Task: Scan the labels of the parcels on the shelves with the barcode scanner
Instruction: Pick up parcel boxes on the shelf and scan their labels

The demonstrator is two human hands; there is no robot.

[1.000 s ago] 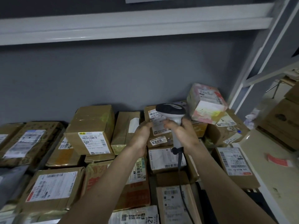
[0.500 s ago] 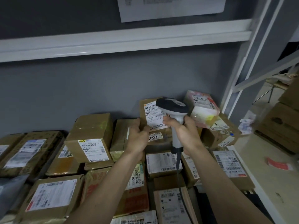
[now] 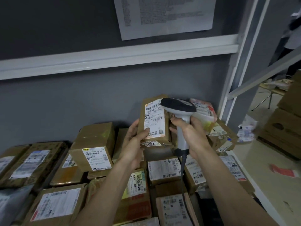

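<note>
Head view. Item: brown parcel, lifted above the shelf stack, label facing me; my left hand gripped its lower corner. My right hand held the barcode scanner, fingers wrapped round its handle. Step: scanning. Next, I judged: aim at barcode.

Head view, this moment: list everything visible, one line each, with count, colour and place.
held parcel: one, brown, white label, raised at centre
barcode scanner: one, grey and black, right of held parcel
shelf parcels: many, brown, below the hands
pink parcel: one, behind scanner
printed sheet: one, white, on wall
shelf rail: one, white, above
floor cartons: several, brown, far right
left hand: grips held parcel
right hand: grips scanner handle
</note>
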